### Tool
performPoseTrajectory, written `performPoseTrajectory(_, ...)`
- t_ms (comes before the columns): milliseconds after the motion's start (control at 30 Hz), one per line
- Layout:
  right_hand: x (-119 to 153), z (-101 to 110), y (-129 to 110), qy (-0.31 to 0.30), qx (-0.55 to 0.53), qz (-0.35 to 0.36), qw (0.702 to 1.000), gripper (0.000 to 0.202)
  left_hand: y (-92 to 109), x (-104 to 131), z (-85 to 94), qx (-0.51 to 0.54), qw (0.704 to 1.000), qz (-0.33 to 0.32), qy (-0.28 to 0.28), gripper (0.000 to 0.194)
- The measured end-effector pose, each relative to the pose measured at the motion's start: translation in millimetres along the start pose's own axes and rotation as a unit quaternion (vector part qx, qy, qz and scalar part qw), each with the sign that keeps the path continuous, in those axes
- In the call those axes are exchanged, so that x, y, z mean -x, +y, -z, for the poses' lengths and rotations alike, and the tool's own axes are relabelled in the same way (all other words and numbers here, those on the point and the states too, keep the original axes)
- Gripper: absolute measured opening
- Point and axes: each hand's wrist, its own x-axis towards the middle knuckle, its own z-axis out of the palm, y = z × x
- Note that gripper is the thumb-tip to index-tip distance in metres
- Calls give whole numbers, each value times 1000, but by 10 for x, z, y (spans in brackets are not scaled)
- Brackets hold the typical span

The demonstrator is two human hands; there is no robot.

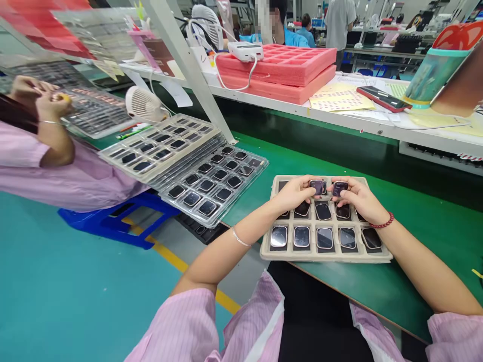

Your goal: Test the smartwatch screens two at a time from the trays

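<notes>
Over the back rows of a beige tray (324, 257), my left hand (296, 192) is closed on a smartwatch case (317, 187) with a dark face. Close beside it, my right hand (356, 197) pinches a second smartwatch case (340, 189), its screen showing a few pale marks. Both watch cases are held face up, slightly apart. Below the hands, several more square watch cases sit in the tray's compartments, such as the silvery-faced watch case (279, 236) in the front left one. My hands hide part of the back row.
Left of the beige tray stands a clear plastic tray (260, 168) of watch cases, beside another beige tray (107, 153). A co-worker's arm (56, 136) is at far left. A shelf (377, 123) runs above the green bench, carrying red foam trays (302, 93) and a phone (383, 98).
</notes>
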Motion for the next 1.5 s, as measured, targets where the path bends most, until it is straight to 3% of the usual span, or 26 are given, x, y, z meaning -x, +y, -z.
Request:
performPoseTrajectory(267, 9, 16, -17, 10, -22, -6, 1000, 29, 11, 24, 25, 2, 1000, -19, 17, 30)
performPoseTrajectory(433, 15, -15, -20, 3, 24, 12, 1000, 32, 27, 34, 5, 0, 1000, -18, 13, 37)
performPoseTrajectory(600, 10, -19, 18, 2, 35, -5, 999, 28, 12, 33, 7, -12, 1000, -7, 13, 28)
performPoseTrajectory(1500, 27, -55, 11, 1, 56, -16, 998, 32, 39, 50, 3, -31, 999, -6, 14, 27)
